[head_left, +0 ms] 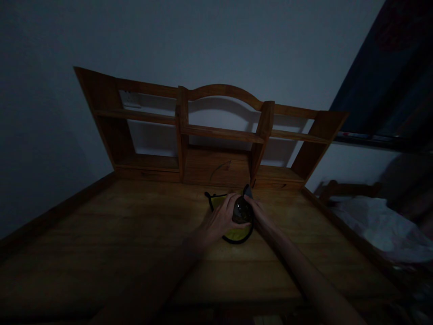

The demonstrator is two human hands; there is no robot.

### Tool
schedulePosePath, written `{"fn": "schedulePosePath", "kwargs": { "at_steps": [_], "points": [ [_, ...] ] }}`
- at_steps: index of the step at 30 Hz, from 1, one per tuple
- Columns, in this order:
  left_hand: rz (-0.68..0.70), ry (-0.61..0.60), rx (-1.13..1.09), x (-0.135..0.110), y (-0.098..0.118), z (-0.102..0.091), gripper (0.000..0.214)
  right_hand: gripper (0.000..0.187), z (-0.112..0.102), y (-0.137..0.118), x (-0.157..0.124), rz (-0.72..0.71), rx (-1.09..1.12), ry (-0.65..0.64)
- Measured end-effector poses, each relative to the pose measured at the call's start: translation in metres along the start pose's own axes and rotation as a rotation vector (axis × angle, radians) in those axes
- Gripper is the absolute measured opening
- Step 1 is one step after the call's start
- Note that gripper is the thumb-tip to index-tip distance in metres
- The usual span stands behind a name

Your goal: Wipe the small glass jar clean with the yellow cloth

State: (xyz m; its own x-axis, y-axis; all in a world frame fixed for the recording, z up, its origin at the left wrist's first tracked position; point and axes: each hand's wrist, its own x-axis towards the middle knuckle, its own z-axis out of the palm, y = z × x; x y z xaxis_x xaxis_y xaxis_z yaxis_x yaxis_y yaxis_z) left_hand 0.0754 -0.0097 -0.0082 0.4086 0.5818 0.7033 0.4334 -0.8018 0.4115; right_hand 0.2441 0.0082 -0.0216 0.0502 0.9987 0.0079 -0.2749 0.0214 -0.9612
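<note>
My left hand and my right hand meet over the middle of a wooden desk. Between them they hold a small dark shiny object that I cannot name in the dim light. Both hands have their fingers curled round it. Under the hands lies a yellow-green cloth item with black trim, flat on the desk. A dark pointed bit sticks up just above my right hand's fingers.
A wooden shelf unit with open compartments stands at the back of the desk against a pale wall. To the right, beyond the desk edge, are a chair back and white crumpled fabric. The room is very dark.
</note>
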Motion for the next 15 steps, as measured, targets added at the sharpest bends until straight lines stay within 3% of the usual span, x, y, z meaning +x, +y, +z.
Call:
{"fn": "schedulePosePath", "kwargs": {
  "at_steps": [10,15],
  "points": [
    [-0.031,-0.008,0.055,-0.0011,0.0004,0.0010,0.085,0.032,-0.0076,0.0083,0.0079,0.007,-0.006,0.059],
    [-0.047,0.006,0.065,-0.0005,0.0003,0.0011,0.085,0.027,-0.0059,0.0043,0.0071,0.078,0.115,-0.033]
  ]
}}
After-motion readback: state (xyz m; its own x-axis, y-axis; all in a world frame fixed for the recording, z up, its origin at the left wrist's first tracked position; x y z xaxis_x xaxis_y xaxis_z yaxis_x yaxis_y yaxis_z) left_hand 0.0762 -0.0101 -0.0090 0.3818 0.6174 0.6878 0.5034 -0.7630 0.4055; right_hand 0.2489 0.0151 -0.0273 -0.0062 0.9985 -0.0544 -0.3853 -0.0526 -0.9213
